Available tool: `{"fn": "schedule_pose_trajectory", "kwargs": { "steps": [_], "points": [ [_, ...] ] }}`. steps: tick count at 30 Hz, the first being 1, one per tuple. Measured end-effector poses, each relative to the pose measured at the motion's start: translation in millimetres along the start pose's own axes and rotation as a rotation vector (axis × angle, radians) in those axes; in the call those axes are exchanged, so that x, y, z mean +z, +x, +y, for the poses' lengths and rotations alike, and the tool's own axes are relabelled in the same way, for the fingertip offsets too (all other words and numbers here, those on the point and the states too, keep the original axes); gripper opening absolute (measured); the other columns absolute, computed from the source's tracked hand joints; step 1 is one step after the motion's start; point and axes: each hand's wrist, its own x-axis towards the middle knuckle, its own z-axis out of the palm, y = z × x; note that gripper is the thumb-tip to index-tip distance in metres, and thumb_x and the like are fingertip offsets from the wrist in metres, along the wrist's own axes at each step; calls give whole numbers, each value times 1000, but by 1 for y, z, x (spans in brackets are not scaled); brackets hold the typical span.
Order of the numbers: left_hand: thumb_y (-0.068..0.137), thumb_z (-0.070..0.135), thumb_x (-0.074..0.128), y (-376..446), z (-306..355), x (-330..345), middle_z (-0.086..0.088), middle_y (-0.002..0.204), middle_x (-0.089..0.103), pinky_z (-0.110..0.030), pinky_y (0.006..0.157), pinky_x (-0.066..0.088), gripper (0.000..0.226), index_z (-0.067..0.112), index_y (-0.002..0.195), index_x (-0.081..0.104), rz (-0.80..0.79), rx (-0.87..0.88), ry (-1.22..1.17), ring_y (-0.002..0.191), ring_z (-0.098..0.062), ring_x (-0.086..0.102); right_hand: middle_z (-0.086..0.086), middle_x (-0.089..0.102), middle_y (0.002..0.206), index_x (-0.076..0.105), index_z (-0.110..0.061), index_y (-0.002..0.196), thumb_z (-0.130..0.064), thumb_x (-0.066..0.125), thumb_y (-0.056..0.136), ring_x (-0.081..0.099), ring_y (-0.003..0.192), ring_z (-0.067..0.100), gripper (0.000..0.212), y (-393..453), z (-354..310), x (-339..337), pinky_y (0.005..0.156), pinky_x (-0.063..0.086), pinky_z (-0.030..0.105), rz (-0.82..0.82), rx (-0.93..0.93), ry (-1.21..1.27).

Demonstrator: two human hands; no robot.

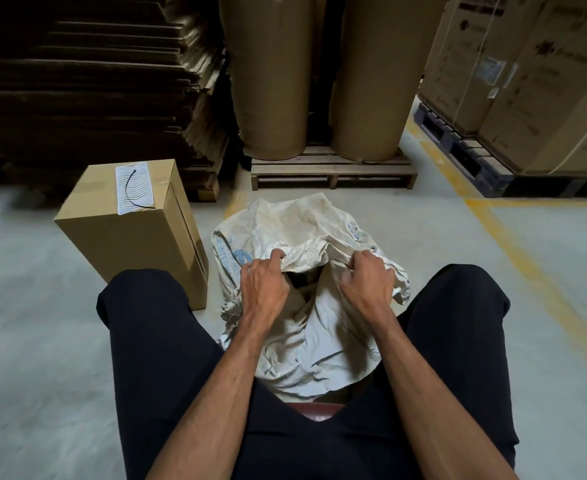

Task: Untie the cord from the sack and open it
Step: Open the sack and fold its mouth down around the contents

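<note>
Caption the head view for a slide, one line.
Seated person's left hand and right hand grip the sack mouth, pulling it open.

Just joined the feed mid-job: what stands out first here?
Both hands, left hand and right hand, grip the mouth of a crumpled white sack on the floor between the person's knees. A cardboard box stands left of it, with a black cord lying on top.

Blue print on the sack (285, 230) reads partly "INTER".
</note>
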Motion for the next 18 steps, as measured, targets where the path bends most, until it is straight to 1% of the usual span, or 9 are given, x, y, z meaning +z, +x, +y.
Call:
{"fn": "schedule_pose_trajectory", "kwargs": {
  "steps": [2, 4, 6, 7, 8, 10, 11, 14, 18],
  "points": [
    [84, -2, 61, 2, -2, -4, 6, 62, 48, -46, 86, 53, 47, 16, 128, 60, -24, 28, -25, 61, -17, 50, 0, 58, 89, 55, -16, 80, -18, 49, 77, 55, 86, 28, 7, 0, 0, 0, 83, 43, 47, 4, 5, 0],
    [92, 19, 71, 2, -4, -5, 3, 69, 55, -40, 78, 52, 42, 18, 132, 57, -48, 68, -48, 64, -18, 53, 1, 60, 91, 57, -16, 83, -17, 50, 78, 56, 88, 29, 9, 0, 0, -1, 82, 42, 46, 22, 8, 0],
    [93, 42, 70, 3, -7, -2, -2, 88, 65, -41, 85, 50, 46, 21, 132, 59, -46, 80, -60, 83, -21, 61, 1, 61, 92, 59, -16, 85, -17, 50, 80, 57, 88, 29, 10, 0, 0, -1, 80, 40, 44, 37, 8, 1],
    [95, 46, 67, 4, -8, 0, -3, 100, 67, -42, 92, 49, 44, 22, 131, 62, -30, 80, -47, 95, -22, 61, 1, 61, 93, 59, -16, 86, -17, 51, 80, 57, 89, 29, 10, 0, 0, -2, 80, 40, 43, 40, 7, 3],
    [95, 47, 65, 4, -9, 1, -4, 108, 66, -44, 97, 47, 41, 23, 128, 66, -3, 83, -30, 105, -23, 60, 1, 61, 93, 59, -16, 87, -17, 51, 80, 57, 90, 29, 10, 0, 0, -3, 80, 40, 43, 43, 4, 4],
    [95, 43, 67, 6, -9, 2, -5, 112, 66, -45, 100, 46, 35, 19, 121, 72, 69, 100, -4, 110, -24, 58, 2, 61, 94, 60, -15, 89, -17, 51, 81, 57, 92, 28, 12, -1, -1, -5, 81, 42, 44, 52, -9, 3],
    [96, 40, 68, 6, -8, 1, -6, 109, 66, -45, 98, 47, 33, 17, 119, 73, 89, 104, -3, 107, -24, 58, 2, 61, 94, 61, -15, 90, -18, 52, 82, 57, 93, 28, 12, -1, -1, -6, 81, 42, 45, 59, -16, 2],
    [101, 32, 62, 3, -5, 1, -5, 100, 66, -42, 93, 50, 29, 14, 123, 70, 61, 84, -47, 96, -22, 59, 1, 60, 94, 61, -15, 90, -20, 53, 86, 57, 93, 28, 10, -2, -3, -7, 80, 42, 44, 72, -38, -4],
    [101, 21, 62, 1, 0, 0, -5, 92, 66, -44, 84, 55, 28, 13, 127, 66, 79, 63, -121, 79, -19, 61, 2, 62, 101, 62, -14, 98, -23, 54, 93, 56, 98, 28, 14, -2, -5, -7, 82, 44, 47, 73, -99, -88]
  ]
}}
